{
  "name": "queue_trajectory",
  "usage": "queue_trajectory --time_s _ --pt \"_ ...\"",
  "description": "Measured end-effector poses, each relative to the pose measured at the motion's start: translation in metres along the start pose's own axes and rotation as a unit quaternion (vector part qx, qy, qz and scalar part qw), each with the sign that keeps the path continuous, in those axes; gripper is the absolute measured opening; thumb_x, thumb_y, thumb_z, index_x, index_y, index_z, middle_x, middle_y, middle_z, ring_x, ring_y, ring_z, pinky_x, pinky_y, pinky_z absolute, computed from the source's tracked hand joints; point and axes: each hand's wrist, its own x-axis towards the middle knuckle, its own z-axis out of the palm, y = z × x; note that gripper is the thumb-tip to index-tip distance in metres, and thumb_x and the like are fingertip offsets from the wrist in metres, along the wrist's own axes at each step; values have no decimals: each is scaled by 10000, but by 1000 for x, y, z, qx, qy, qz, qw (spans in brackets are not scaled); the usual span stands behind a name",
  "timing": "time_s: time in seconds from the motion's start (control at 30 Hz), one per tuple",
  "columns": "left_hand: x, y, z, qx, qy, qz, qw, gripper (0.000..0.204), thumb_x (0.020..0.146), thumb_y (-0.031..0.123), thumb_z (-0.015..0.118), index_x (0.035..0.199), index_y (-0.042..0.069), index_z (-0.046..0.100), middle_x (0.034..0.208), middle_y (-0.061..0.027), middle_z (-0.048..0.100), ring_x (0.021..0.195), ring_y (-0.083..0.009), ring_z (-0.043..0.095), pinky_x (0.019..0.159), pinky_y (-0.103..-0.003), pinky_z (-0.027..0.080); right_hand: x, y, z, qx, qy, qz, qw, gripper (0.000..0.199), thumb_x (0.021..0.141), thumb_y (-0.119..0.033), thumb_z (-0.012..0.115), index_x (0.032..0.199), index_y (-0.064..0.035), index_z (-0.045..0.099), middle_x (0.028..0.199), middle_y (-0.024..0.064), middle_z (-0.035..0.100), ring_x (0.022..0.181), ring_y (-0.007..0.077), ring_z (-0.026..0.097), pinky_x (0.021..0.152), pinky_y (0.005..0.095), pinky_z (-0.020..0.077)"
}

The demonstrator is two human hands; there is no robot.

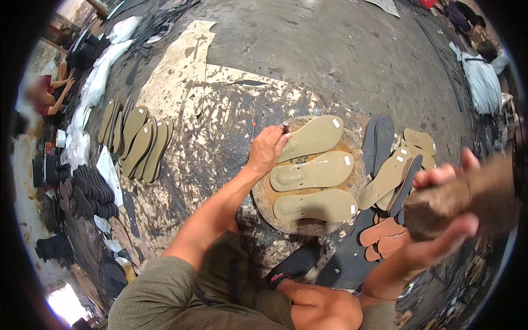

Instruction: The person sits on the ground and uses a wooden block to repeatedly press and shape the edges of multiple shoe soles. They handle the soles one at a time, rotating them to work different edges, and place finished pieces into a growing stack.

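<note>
Three olive-tan sandal soles lie side by side on a round, worn block: a far sole [316, 136], a middle sole [316, 171] and a near sole [313, 205]. My left hand [267, 148] is closed at the far sole's left end. From its fingers sticks the top of a short dark rod, like a hand punch [285, 128]; its lower end is hidden. At the right, my right hand [440, 234] is raised around a thick brown wooden mallet [440, 206], blurred by motion. Between the soles, bare parts of the block [264, 206] show.
Olive soles [140, 146] stand in a leaning row at the left, with dark soles [91, 190] beyond. Right of the block are more olive soles [385, 179], black soles [378, 137] and orange-brown soles [382, 236]. Another person [49, 93] sits far left.
</note>
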Motion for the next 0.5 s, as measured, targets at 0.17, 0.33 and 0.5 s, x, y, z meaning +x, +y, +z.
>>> queue_trajectory --time_s 0.17,0.33,0.5 --pt "-4 -1 0 79 -32 64 994 168 928 110 723 1068 19 703 1020 -147 684 953 -361 640 793 -461 536 -41 123 15 -378 -367 354 773 600 1024 -453 632 1326 64 594 1153 237 701 1079 390 670 1019 450 497" --pt "9 25 -5 66 -39 11 997 176 993 175 684 1081 23 668 1000 -133 695 970 -318 675 800 -418 546 -55 165 -42 -25 -263 623 736 644 1077 -517 541 1356 61 591 1168 210 707 1087 240 667 976 384 518" --pt "11 48 -11 -280 81 -334 896 242 1080 283 613 1092 45 660 996 -77 713 874 -203 705 736 -357 592 -73 189 -40 -64 -252 551 793 609 1085 -524 514 1312 37 582 1062 100 671 924 170 640 841 333 535"
